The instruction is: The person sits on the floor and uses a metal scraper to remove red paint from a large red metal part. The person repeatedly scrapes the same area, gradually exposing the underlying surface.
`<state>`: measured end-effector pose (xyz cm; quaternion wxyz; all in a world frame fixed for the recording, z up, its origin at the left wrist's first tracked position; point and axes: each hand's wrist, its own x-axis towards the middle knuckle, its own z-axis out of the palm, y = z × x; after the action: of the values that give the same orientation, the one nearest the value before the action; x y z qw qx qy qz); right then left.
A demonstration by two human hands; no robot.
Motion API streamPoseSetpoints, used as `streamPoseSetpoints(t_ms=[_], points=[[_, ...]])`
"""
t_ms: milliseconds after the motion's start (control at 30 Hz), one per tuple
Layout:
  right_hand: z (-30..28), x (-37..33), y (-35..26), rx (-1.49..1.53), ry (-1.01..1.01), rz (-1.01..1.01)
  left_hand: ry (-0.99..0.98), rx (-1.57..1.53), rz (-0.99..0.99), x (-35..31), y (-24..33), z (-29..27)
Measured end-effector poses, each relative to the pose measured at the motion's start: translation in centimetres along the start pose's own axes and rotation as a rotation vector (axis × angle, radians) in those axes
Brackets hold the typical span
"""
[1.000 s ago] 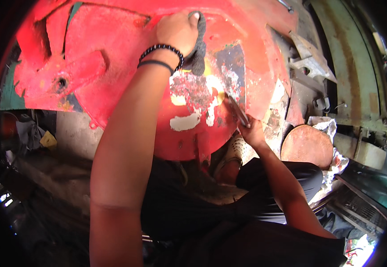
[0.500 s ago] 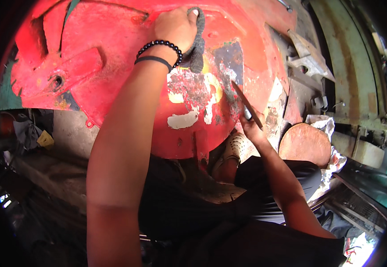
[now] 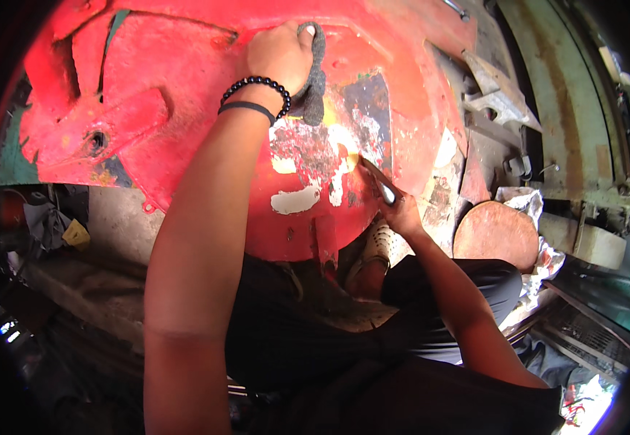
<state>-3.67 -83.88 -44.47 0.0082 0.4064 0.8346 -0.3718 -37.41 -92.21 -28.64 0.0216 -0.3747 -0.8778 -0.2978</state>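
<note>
My left hand point(image 3: 277, 56) is closed on a dark grey cloth point(image 3: 316, 90) and rests on the upper part of a large red-painted metal housing point(image 3: 199, 80). Below the cloth the paint is worn into a patch of white, grey and yellow point(image 3: 308, 148). From the lower right my right hand point(image 3: 400, 214) grips a narrow dark blade point(image 3: 374, 172) with a shiny spot near the fingers. Its tip meets the right side of the worn patch, by a yellow spot. The exact kind of blade, and its handle inside my fingers, cannot be made out.
A red arm with a bolt hole point(image 3: 97, 141) juts out at the left. On the right lie a round brown disc point(image 3: 497, 236), crumpled foil point(image 3: 545, 264), an angular metal bracket point(image 3: 500, 98) and a long greenish metal panel point(image 3: 561, 94). My foot point(image 3: 376, 250) stands just below the housing.
The blade in my right hand has moved left, its tip now lower on the worn patch. My left hand and the cloth have shifted slightly left.
</note>
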Motion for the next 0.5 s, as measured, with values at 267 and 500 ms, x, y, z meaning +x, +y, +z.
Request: streamPoseSetpoints(t_ms=[267, 500], points=[[0.3, -0.8, 0.2, 0.354, -0.056, 0.063, -0.001, 0.022, -0.007, -0.1, 0.2, -0.1], [-0.7, -2.2, -0.1, 0.117, 0.014, 0.001, -0.004, -0.006, -0.002, 0.0, 0.0, 0.0]])
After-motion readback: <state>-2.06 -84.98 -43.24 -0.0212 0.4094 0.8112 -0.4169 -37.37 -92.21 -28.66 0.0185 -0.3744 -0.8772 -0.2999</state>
